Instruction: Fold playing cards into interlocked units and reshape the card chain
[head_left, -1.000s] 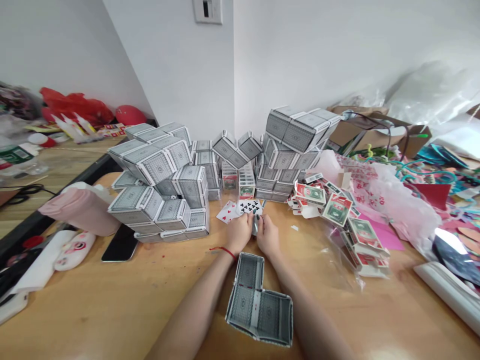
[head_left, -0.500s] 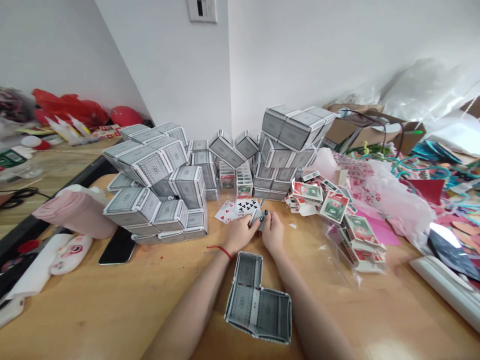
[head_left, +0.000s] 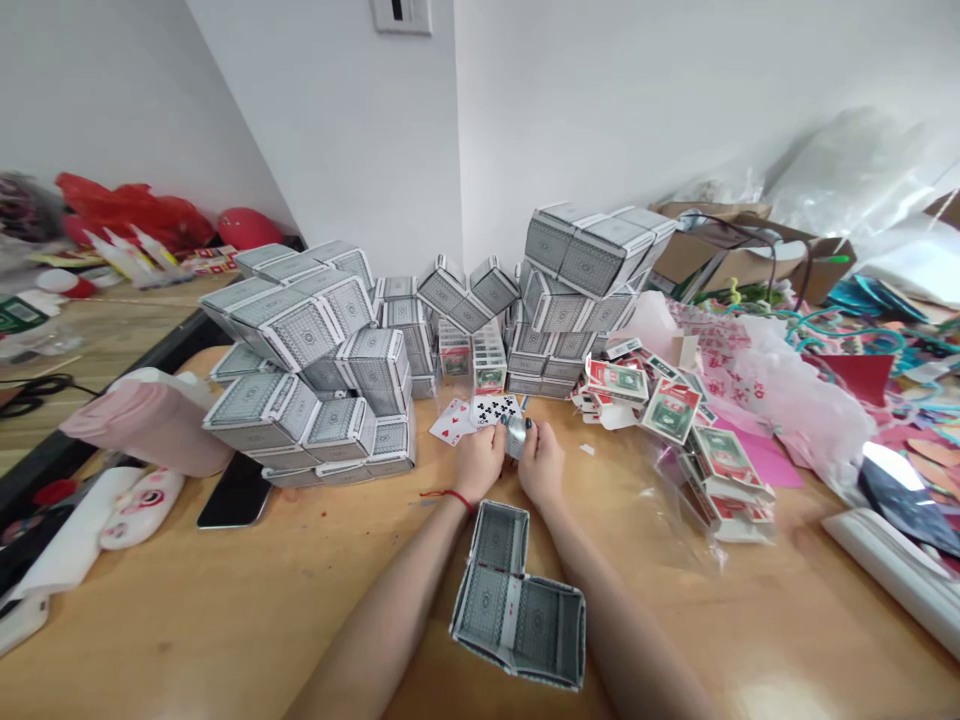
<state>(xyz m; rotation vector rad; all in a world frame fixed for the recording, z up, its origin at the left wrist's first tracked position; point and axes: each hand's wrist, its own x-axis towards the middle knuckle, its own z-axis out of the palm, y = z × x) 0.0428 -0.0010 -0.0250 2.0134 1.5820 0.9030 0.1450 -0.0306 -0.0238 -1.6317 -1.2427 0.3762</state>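
Between my fingers is a grey-backed playing card (head_left: 514, 438), small in view; whether it is a single card I cannot tell. My left hand (head_left: 480, 466) closes on its left edge, with a red string at the wrist. My right hand (head_left: 541, 466) pinches its right edge. Just beyond lie face-up cards, a club card (head_left: 495, 408) and a heart card (head_left: 452, 422). Between my forearms rests an L-shaped open form made of cards (head_left: 486, 600).
Stacked card-built blocks (head_left: 307, 330) stand at the left, and another stack (head_left: 592, 250) at the back right. Opened card boxes (head_left: 671, 408) and clear plastic lie to the right. A phone (head_left: 235, 492) and a pink roll (head_left: 150, 420) are at the left.
The card between my hands has turned so that its grey back shows more. My right hand has shifted slightly; the L-shaped form stays in place.
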